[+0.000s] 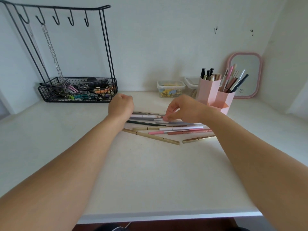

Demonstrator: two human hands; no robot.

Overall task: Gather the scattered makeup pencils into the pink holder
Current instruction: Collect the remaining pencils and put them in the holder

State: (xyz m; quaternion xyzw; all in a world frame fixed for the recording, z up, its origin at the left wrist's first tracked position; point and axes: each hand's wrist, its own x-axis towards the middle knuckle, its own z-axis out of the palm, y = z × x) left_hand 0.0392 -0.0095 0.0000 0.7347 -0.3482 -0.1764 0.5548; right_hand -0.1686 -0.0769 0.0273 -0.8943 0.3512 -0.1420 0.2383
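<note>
My left hand (121, 106) at frame centre, fingers curled over left ends of makeup pencils (160, 129); whether gripping, cannot tell. My right hand (180, 108) pinching tip of one pale pencil (146, 116), thumb and fingers together on it. Other pencils lie scattered on white desk (141, 172). Pink holder (215, 95) right of centre, already holding several. Wire basket (76, 90) upper left.

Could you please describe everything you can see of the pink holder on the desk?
The pink holder looks like matte plastic, made of joined angular tubes of differing heights. It stands upright at the back right of the white desk, just in front of a pink-framed mirror. Two tubes already hold pencils and brushes, standing or leaning. Neither hand touches it.
</note>
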